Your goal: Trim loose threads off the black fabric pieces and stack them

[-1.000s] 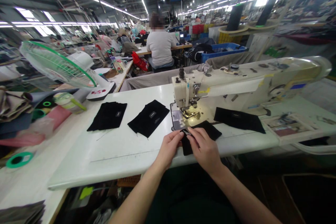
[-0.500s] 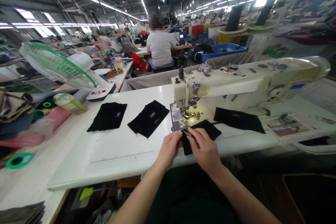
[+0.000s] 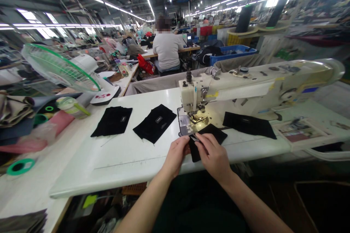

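Both hands meet at a black fabric piece (image 3: 195, 151) in front of the sewing machine's needle plate. My left hand (image 3: 177, 153) pinches its upper left edge between thumb and fingers. From the other side my right hand (image 3: 213, 154) grips the same piece, fingertips close to the left ones. A small greyish strip shows between the fingertips, too small to name. Behind my right hand lies more black fabric (image 3: 214, 133), partly hidden; whether it joins the held piece I cannot tell. The sewing machine (image 3: 188, 98) stands just beyond, its presser foot above the plate.
Two stacks of labelled black pieces, the left stack (image 3: 113, 122) and the middle stack (image 3: 155, 123), lie on the white table (image 3: 117, 153). Another black piece (image 3: 248, 124) rests under the machine arm. A fan (image 3: 62, 67) stands left, a parts tray (image 3: 303, 131) right. Someone in white (image 3: 167, 51) sits ahead.
The black fabric behind my right hand has shifted slightly to the left. Both hands keep nearly the same place and grip.
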The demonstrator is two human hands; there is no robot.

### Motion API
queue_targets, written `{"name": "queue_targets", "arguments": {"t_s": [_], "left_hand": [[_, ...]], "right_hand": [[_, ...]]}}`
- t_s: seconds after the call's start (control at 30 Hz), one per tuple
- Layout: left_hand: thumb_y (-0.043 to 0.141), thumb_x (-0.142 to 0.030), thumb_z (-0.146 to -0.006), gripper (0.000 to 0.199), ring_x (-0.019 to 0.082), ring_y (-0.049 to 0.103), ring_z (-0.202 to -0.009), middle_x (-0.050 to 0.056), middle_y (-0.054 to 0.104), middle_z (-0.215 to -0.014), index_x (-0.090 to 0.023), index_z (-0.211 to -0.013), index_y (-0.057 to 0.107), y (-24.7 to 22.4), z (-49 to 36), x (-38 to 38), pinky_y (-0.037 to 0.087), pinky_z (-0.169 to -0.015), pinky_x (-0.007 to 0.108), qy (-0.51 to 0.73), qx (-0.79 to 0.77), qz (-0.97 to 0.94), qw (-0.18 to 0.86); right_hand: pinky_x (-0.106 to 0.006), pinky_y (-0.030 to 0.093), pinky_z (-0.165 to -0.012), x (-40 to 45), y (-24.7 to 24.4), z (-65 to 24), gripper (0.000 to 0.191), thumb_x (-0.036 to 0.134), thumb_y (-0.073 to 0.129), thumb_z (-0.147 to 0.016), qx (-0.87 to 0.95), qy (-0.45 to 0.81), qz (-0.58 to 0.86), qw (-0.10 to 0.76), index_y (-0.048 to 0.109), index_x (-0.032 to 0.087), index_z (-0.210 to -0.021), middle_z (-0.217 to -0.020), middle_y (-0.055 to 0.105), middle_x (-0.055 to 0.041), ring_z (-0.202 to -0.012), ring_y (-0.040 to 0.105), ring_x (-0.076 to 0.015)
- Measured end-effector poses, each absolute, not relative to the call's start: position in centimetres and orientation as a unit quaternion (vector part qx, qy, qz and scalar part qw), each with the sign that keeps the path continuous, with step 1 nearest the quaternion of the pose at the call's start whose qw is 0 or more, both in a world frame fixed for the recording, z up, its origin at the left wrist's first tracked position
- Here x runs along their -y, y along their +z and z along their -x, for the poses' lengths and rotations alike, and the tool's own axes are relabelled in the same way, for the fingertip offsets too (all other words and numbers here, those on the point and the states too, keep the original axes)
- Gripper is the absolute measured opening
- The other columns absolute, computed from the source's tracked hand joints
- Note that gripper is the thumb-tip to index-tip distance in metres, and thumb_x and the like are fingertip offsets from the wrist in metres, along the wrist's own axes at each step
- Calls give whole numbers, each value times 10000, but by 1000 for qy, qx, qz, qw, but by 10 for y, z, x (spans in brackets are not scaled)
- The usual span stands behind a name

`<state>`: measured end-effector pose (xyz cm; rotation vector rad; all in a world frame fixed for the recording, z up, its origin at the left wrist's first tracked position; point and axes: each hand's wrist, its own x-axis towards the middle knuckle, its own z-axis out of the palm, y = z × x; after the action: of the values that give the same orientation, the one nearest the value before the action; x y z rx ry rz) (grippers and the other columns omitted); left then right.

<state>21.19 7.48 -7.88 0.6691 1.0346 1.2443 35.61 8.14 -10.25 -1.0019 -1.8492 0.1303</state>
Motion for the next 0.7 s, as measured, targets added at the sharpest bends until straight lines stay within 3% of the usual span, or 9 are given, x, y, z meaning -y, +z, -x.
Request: {"name": "queue_targets", "arguments": {"t_s": [0.27, 0.5, 0.7], "left_hand": [[700, -481, -794, 364, 176, 600, -763, 56, 704, -815, -129, -880, 740, -77, -211, -73, 471, -731, 276, 516, -490, -369, 598], [715, -484, -777, 347, 156, 567, -727, 28, 660, -744, -138, -808, 722, -78, -213, -71, 467, -719, 264, 516, -486, -353, 610], [718, -432, -776, 318, 173, 594, -750, 56, 702, -796, -135, -882, 761, -75, -211, -73, 479, -753, 281, 522, -490, -358, 600]], "right_hand": [[-324, 602, -826, -82, -103, -355, 305, 203, 496, -988, 756, 54, 428, 493, 642, 165, -1253, -1041, 681, -119, -949, 696, -214], [-323, 596, -840, -82, -101, -356, 310, 204, 498, -990, 750, 59, 425, 503, 631, 171, -1268, -1053, 681, -120, -973, 689, -212], [-312, 597, -815, -80, -101, -356, 296, 205, 497, -989, 757, 58, 429, 489, 651, 169, -1240, -1037, 690, -117, -934, 700, -206]]}}
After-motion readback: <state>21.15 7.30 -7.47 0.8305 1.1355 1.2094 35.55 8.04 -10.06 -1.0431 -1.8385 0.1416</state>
